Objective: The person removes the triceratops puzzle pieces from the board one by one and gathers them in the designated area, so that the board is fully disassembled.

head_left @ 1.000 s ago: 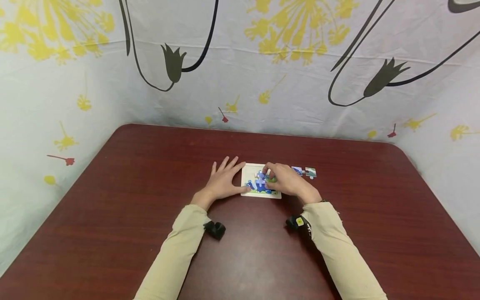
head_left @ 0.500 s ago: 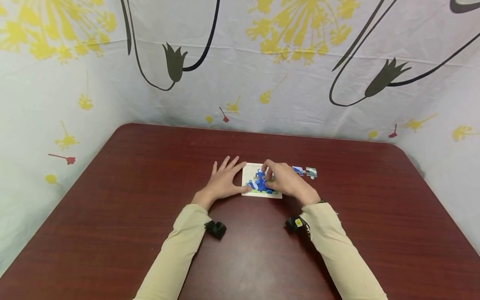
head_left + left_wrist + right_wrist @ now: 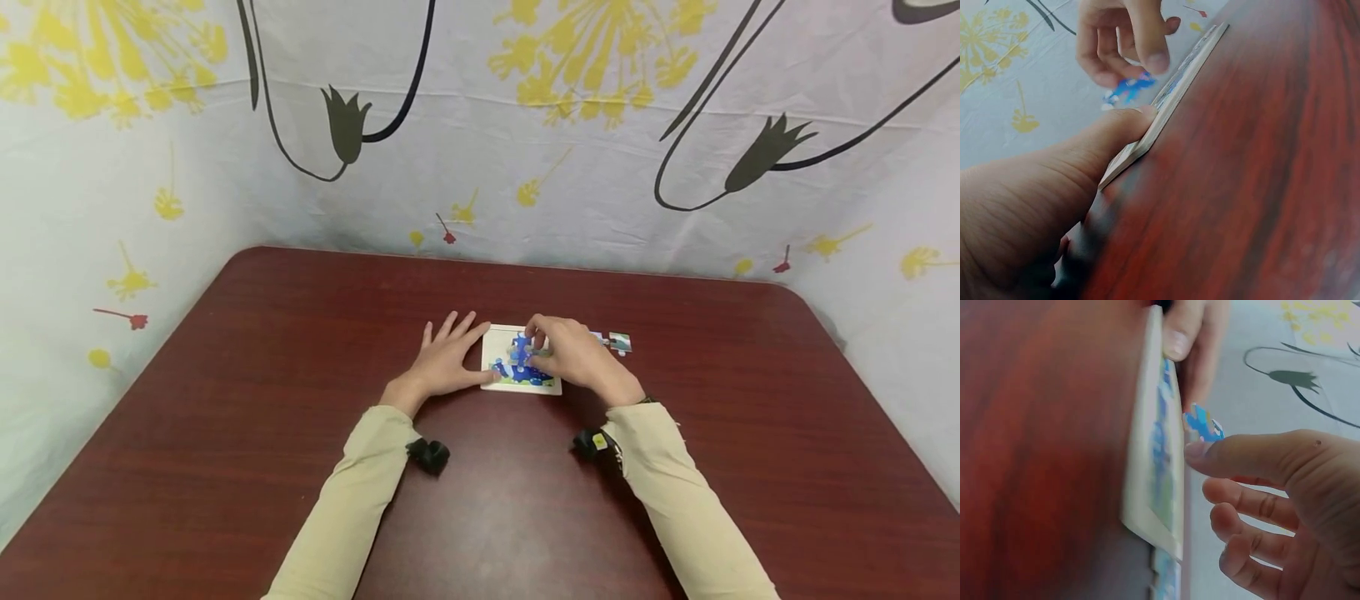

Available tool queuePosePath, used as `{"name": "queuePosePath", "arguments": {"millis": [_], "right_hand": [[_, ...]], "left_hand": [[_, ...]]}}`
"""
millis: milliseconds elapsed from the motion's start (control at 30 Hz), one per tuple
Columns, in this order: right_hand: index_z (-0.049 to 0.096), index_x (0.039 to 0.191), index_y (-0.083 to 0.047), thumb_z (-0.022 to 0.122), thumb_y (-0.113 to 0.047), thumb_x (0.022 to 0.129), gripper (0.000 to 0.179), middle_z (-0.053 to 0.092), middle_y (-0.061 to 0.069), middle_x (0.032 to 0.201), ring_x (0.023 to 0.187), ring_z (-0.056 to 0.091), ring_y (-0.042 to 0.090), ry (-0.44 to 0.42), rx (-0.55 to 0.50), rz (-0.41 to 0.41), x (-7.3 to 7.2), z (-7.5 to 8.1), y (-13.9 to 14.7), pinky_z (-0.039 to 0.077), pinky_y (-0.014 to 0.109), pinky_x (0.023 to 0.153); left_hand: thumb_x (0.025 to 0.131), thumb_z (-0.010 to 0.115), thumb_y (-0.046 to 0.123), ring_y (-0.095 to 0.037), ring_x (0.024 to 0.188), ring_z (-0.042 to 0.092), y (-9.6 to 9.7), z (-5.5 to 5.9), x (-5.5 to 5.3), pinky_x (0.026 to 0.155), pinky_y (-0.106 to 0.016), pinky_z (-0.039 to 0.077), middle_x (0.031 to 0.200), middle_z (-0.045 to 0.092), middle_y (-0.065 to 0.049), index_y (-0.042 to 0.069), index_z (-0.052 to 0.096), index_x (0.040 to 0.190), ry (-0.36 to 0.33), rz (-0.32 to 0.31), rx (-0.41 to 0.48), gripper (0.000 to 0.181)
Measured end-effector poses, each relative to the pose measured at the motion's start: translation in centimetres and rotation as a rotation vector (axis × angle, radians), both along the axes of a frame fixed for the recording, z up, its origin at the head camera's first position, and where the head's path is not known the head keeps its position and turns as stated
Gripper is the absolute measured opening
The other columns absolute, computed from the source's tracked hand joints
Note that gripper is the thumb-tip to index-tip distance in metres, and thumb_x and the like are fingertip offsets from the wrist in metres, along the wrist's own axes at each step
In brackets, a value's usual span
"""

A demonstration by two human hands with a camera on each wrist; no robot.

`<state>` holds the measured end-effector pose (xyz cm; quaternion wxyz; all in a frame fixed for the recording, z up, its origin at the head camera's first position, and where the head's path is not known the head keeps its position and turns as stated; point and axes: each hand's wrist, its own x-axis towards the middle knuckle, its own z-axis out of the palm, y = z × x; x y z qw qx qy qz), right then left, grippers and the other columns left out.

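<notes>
A shallow, light-coloured puzzle tray point(image 3: 491, 337) lies on the table, its lower part filled with a blue and green picture. My left hand point(image 3: 438, 367) rests along its left side with fingers spread, the thumb point(image 3: 1129, 122) on the near left part of the rim. Over the tray, my right hand point(image 3: 573, 354) pinches a blue jigsaw piece point(image 3: 1200, 422) between thumb and fingertips. In the left wrist view the blue piece point(image 3: 1129, 89) shows beneath the right fingertips, tilted and just above the tray. The right hand hides the tray's upper right part.
Just right of the tray lie two loose jigsaw pieces; one point(image 3: 620, 342) shows whole, while the other point(image 3: 597, 337) is partly covered by the right hand. The dark red table point(image 3: 315, 333) ends at a white patterned cloth point(image 3: 450, 125) behind.
My right hand has shifted slightly, the pinched piece changing its tilt over the tray. More of the nearer loose piece is now covered. The left hand keeps its place.
</notes>
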<state>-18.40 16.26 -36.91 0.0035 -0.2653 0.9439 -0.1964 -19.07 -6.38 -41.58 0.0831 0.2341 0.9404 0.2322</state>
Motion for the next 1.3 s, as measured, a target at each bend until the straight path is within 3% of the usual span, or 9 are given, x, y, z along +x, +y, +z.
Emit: {"name": "queuePosePath", "arguments": {"millis": [333, 567, 800, 1300], "right_hand": [[0.061, 0.102, -0.002, 0.076, -0.013, 0.077, 0.030, 0.064, 0.006, 0.084, 0.069, 0.056, 0.017, 0.012, -0.060, -0.094, 1.0, 0.9, 5.9, 0.045, 0.034, 0.062], [0.061, 0.101, 0.000, 0.074, -0.013, 0.079, 0.029, 0.062, 0.004, 0.080, 0.069, 0.057, 0.016, -0.077, -0.033, -0.168, 2.2, 0.6, 9.9, 0.045, 0.035, 0.062], [0.060, 0.099, 0.000, 0.073, -0.012, 0.080, 0.026, 0.063, 0.003, 0.080, 0.070, 0.059, 0.016, -0.182, -0.040, -0.154, 1.9, 0.2, 10.4, 0.047, 0.034, 0.063], [0.060, 0.102, 0.001, 0.069, -0.007, 0.083, 0.023, 0.061, 0.003, 0.080, 0.063, 0.054, 0.015, -0.248, -0.099, -0.151, 1.2, -0.9, 10.5, 0.045, 0.031, 0.056]], "left_hand": [[0.081, 0.063, 0.055, -0.029, 0.141, 0.000, -0.2, 0.3, 0.0, 0.106, -0.057, -0.005, 0.155, 0.010, -0.007, 0.019, 0.024, 0.149, -0.017, -0.024, 0.024, 0.087], [0.081, 0.063, 0.054, -0.030, 0.141, 0.000, -0.2, 0.4, 0.2, 0.106, -0.057, -0.005, 0.155, 0.010, -0.008, 0.018, 0.023, 0.149, -0.022, -0.032, 0.037, 0.087], [0.081, 0.063, 0.055, -0.030, 0.141, -0.001, -0.2, 0.4, 0.1, 0.106, -0.056, -0.006, 0.155, 0.010, -0.007, 0.018, 0.023, 0.150, -0.021, -0.026, 0.032, 0.088], [0.081, 0.063, 0.056, -0.029, 0.141, -0.001, -0.3, 0.1, 0.0, 0.106, -0.056, -0.006, 0.155, 0.010, -0.007, 0.019, 0.023, 0.150, -0.018, -0.022, 0.034, 0.088]]}}
